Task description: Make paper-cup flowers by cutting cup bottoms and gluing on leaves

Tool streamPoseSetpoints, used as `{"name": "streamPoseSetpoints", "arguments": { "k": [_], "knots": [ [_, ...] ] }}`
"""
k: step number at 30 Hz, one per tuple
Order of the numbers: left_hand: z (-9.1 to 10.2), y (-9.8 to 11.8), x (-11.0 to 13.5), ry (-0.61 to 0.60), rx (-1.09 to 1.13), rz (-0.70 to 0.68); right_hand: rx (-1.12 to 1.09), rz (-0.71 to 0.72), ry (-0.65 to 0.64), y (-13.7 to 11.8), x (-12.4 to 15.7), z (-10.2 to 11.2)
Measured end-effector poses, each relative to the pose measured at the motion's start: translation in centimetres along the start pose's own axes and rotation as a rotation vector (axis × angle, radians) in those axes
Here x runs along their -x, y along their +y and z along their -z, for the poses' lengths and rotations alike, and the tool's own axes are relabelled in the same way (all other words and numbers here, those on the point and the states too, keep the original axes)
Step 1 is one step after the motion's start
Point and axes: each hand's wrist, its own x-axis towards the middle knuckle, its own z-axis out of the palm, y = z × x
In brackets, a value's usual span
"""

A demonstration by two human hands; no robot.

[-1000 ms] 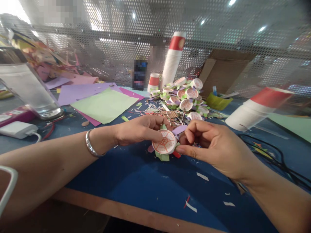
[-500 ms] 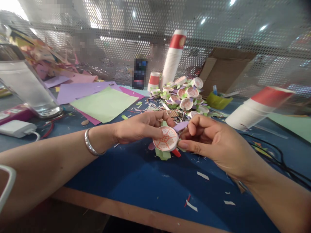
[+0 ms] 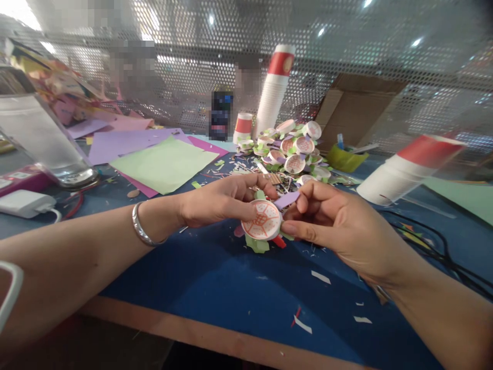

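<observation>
One shallow white disc (image 3: 265,230) is held just above a blue table (image 3: 208,293), on the near side of a pile of similar discs (image 3: 295,164). Orange lines split its speckled face into segments around a patterned center; green, purple, pink and red paper tabs (image 3: 257,244) jut from around its rim. The left hand (image 3: 227,204) clamps it, thumb laid on the face, while the right hand (image 3: 323,216), thumb and curled fingers drawn together, pinches its opposite edge.
</observation>
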Motion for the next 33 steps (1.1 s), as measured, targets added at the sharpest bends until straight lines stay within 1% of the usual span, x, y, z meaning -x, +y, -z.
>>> {"name": "streamPoseSetpoints", "arguments": {
  "k": [7, 11, 15, 19, 28, 30, 33],
  "knots": [
    [0.07, -0.11, -0.11, -0.011, -0.031, 0.001, 0.09, 0.01, -0.016, 0.01, 0.04, 0.05],
    [-0.01, -0.05, -0.16, -0.007, -0.046, 0.004, 0.079, 0.019, -0.077, -0.17, 0.12, 0.03],
    [-0.01, -0.07, -0.15, -0.018, -0.053, 0.004, 0.059, 0.005, -0.084, -0.29, 0.12, -0.12],
    [0.0, -0.1, -0.01, -0.02, -0.03, 0.004, 0.04, -0.021, -0.074, -0.24, 0.02, -0.24],
    [0.11, -0.16, -0.17, -0.042, 0.086, 0.035, -0.028, -0.009, -0.094, -0.14, 0.08, -0.12],
    [0.14, -0.2, -0.22, -0.044, 0.125, 0.049, -0.008, -0.002, -0.079, -0.15, 0.04, -0.09],
    [0.15, -0.13, -0.28, 0.03, 0.192, 0.062, 0.049, 0.057, 0.027, -0.16, 0.03, -0.06]
  ]
}}
